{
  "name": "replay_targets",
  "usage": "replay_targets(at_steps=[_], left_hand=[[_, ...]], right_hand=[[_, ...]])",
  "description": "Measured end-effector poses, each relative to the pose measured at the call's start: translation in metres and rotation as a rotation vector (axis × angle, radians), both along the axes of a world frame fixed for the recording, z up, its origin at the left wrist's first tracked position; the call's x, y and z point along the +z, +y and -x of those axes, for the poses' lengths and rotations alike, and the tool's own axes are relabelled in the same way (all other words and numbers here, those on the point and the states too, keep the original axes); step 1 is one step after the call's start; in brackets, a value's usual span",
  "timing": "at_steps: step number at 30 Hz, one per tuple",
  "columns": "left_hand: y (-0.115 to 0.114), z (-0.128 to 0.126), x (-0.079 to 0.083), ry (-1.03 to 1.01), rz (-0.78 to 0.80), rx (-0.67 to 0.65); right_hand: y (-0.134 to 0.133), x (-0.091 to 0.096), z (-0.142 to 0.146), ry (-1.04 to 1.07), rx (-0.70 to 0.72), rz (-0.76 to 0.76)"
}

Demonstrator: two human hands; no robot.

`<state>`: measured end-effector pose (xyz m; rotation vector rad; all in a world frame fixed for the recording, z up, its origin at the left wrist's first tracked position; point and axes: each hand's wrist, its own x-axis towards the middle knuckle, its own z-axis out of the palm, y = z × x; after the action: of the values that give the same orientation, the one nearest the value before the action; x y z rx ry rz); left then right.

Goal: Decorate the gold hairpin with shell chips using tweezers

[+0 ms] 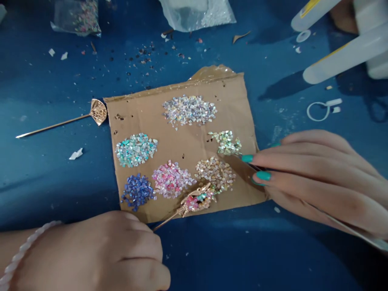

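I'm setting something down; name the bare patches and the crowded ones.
Roomiest: the table below the cardboard, between left hand and right hand, save specks. Smaller: the cardboard's middle, between silver chips, turquoise chips and pink chips. Crowded: its near side, from blue chips to flowered hairpin.

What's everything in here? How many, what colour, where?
table: one, blue, underneath
cardboard: one, brown, middle
chip piles: six, silvery, green, turquoise, blue, pink, tan, on cardboard
flower pin: one, gold, cardboard's bottom edge
fan pin: one, gold, left of cardboard
shiny sheet: one, brownish, cardboard's top edge
bags: two, clear, top
tubes: two, white, top right
rings: two, white, near tubes
scraps: many, mixed, around cardboard
tweezers: one, silvery, right side
bracelet: one, pale, bottom left
left hand: one, bottom left, holding flower pin
right hand: one, teal nails, right, holding tweezers
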<state>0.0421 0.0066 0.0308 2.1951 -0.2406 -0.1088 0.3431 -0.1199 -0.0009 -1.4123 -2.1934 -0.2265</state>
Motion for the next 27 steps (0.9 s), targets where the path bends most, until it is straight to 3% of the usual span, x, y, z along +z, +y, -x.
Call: replay_targets(at_steps=[3, 5, 8, 10, 13, 14, 17, 20, 27], left_hand=[[0.000, 0.000, 0.000, 0.015, -0.006, -0.009], [0.000, 0.001, 0.000, 0.011, -0.006, -0.017], [0.000, 0.002, -0.001, 0.001, 0.001, 0.002], [-0.001, 0.002, -0.001, -0.012, 0.009, 0.016], [-0.001, 0.001, -0.001, -0.022, 0.009, 0.015], [-0.001, 0.001, -0.001, -0.019, 0.006, 0.020], [-0.001, 0.000, -0.002, -0.013, 0.008, 0.033], [-0.001, 0.000, -0.002, -0.015, 0.015, 0.051], [0.002, 0.000, -0.003, -0.049, 0.026, 0.010]], right_hand=[[0.005, 0.004, 0.002, -0.016, 0.163, -0.121], [0.005, 0.006, 0.001, 0.024, 0.117, -0.085], [-0.001, 0.012, 0.000, 0.091, 0.081, 0.065], [-0.008, 0.016, 0.007, 0.086, 0.131, 0.218], [-0.018, 0.022, 0.036, 0.338, -0.088, 0.177], [-0.021, 0.023, 0.049, 0.445, -0.262, 0.110], [-0.025, 0.024, 0.081, 0.602, -0.445, 0.043], [-0.028, 0.022, 0.092, 0.577, -0.401, 0.026], [-0.033, 0.016, 0.083, 0.482, -0.324, -0.011]])
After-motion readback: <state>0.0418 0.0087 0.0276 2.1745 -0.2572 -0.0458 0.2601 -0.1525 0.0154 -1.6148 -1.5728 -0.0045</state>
